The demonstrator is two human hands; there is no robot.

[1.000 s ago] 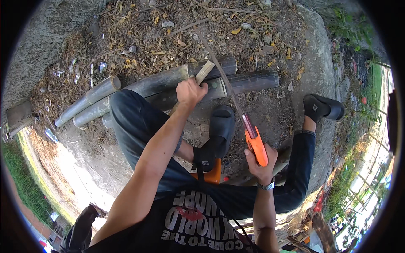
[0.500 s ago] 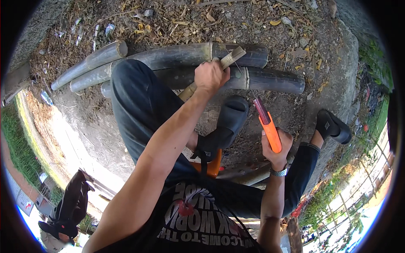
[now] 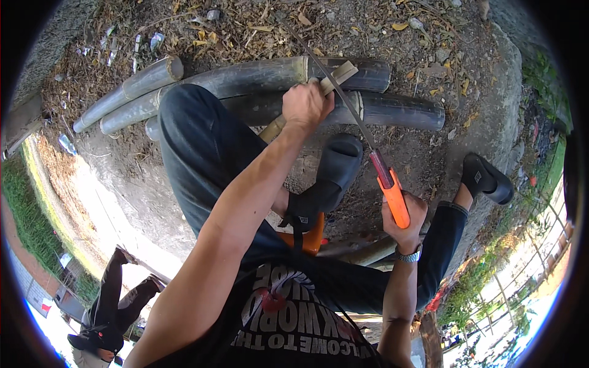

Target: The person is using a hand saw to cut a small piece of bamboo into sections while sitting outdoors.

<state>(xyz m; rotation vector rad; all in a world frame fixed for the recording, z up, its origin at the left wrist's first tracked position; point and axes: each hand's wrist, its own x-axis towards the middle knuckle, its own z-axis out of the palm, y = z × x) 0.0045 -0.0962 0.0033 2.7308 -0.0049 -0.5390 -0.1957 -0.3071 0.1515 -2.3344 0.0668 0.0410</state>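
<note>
Black printed shirt [image 3: 288,328], dark jeans [image 3: 195,144], silvery watch [image 3: 408,253]

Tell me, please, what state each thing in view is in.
Left hand: closed around the bamboo piece.
Right hand: closed around the saw's orange handle.
Saw: blade bare, crossing the bamboo piece near its end; contact unclear.
Bamboo piece: held at a slant, partly hidden by the left hand.
Poles: lying on the ground, close together.
Slippers: worn.
Watch: fastened on the right wrist.
</note>
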